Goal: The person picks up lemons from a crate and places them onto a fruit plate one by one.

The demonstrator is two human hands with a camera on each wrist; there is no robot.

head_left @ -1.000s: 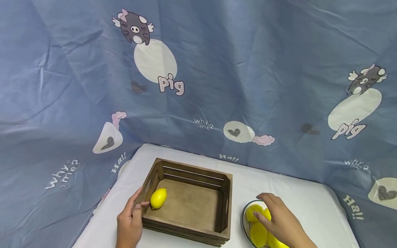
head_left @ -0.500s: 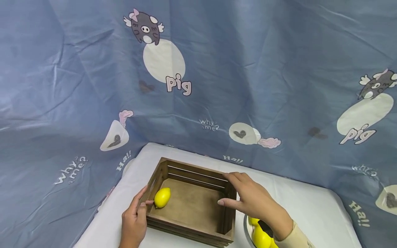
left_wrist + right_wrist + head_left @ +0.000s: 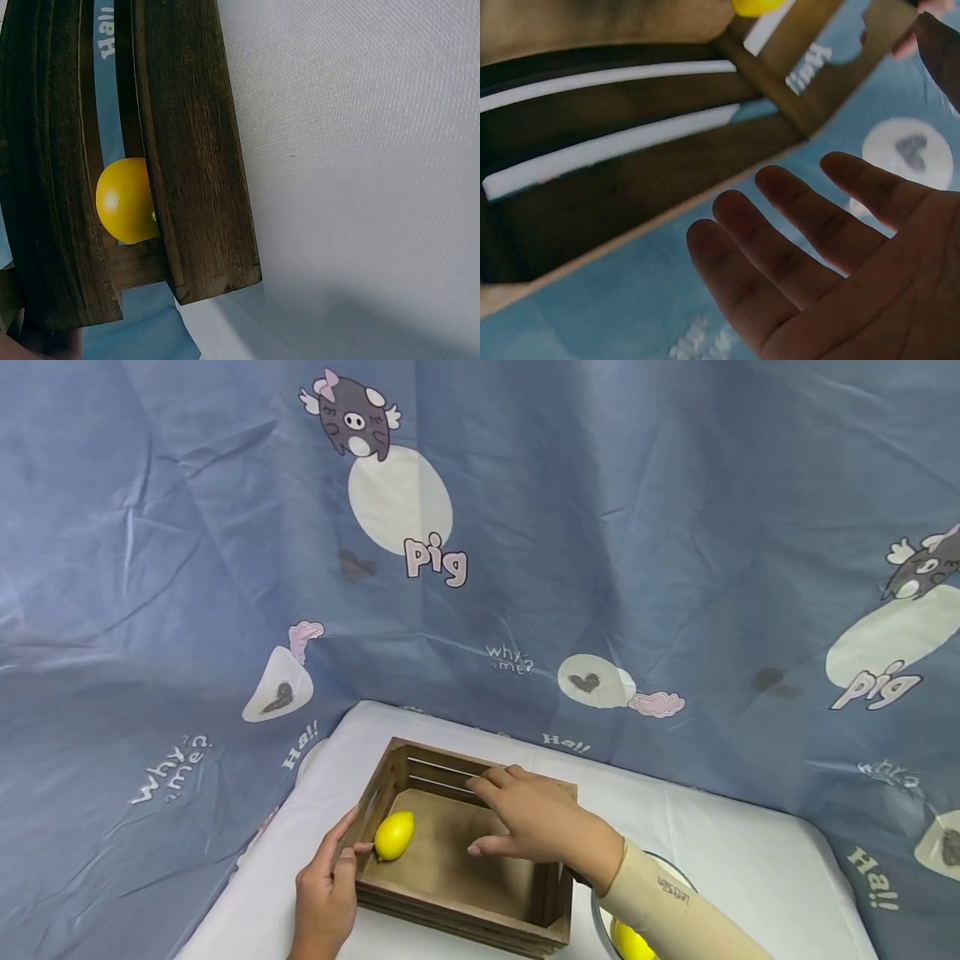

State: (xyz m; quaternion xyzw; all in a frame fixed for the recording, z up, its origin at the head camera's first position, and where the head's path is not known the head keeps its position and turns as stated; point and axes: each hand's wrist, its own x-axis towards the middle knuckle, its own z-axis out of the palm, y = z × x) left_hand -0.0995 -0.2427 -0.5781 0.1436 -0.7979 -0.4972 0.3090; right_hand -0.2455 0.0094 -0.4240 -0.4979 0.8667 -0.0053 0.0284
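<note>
A brown slatted wooden crate (image 3: pixel 465 908) stands on the white-covered table, with one yellow lemon (image 3: pixel 393 837) lying inside against its left end. My left hand (image 3: pixel 326 893) holds the crate's left wall, one fingertip reaching over the rim beside the lemon. Over the crate's right half hovers my right hand (image 3: pixel 536 818), fingers spread apart. Its palm and straight fingers (image 3: pixel 780 259) show bare in the right wrist view, above the crate's far side. Through a gap between slats, the left wrist view shows the lemon (image 3: pixel 126 201).
To the right of the crate is a clear glass bowl (image 3: pixel 597 918), partly covered by the right sleeve (image 3: pixel 675 906); a yellow lemon (image 3: pixel 630 942) shows in it. A blue printed curtain (image 3: pixel 480 527) hangs behind the white tabletop (image 3: pixel 735 843).
My right hand has swung left from over the bowl to above the crate, staying without a lemon in it. The left hand keeps its place on the crate. The head view has shifted slightly.
</note>
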